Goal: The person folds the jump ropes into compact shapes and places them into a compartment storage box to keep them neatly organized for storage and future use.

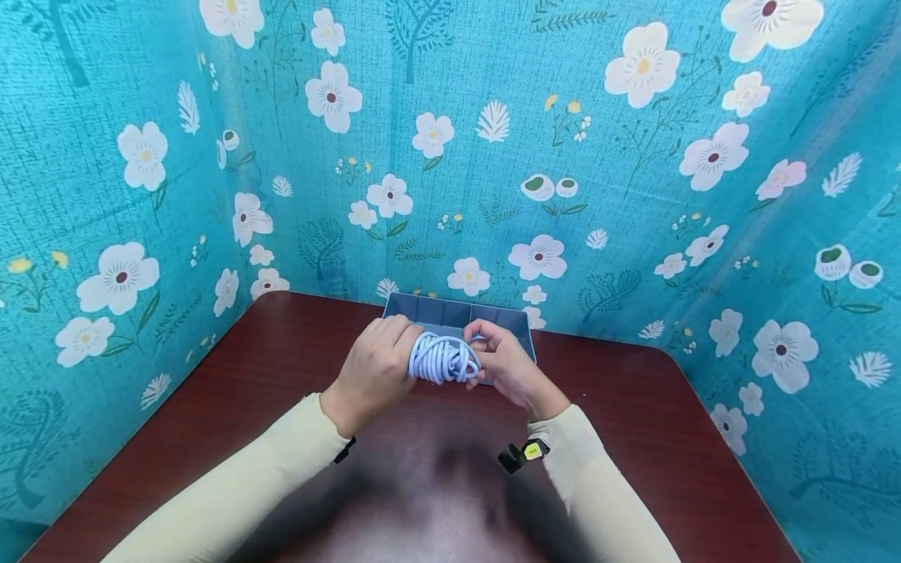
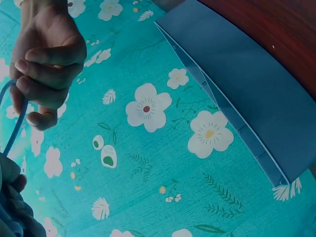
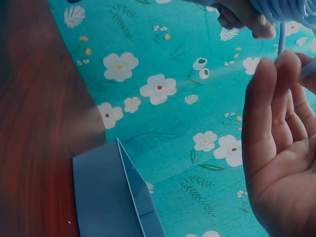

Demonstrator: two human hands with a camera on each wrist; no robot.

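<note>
A coiled light-blue rope [image 1: 442, 358] is held up above the table, in front of a grey-blue box. My left hand [image 1: 378, 361] grips the left end of the bundle, its fingers wrapped round it. At the bundle's right end my right hand [image 1: 508, 361] pinches a loose strand between thumb and fingers. In the right wrist view the strand runs from the coil [image 3: 284, 12] down to the fingertips of the right hand [image 3: 281, 143]. The left wrist view shows the right hand [image 2: 49, 69] with a strand of rope [image 2: 17, 126] leading down to the left hand [image 2: 17, 207].
The grey-blue divided box [image 1: 429, 310] stands at the back of the dark red-brown table [image 1: 598, 438], partly behind the hands. A turquoise flowered cloth [image 1: 450, 156] hangs round the back and both sides.
</note>
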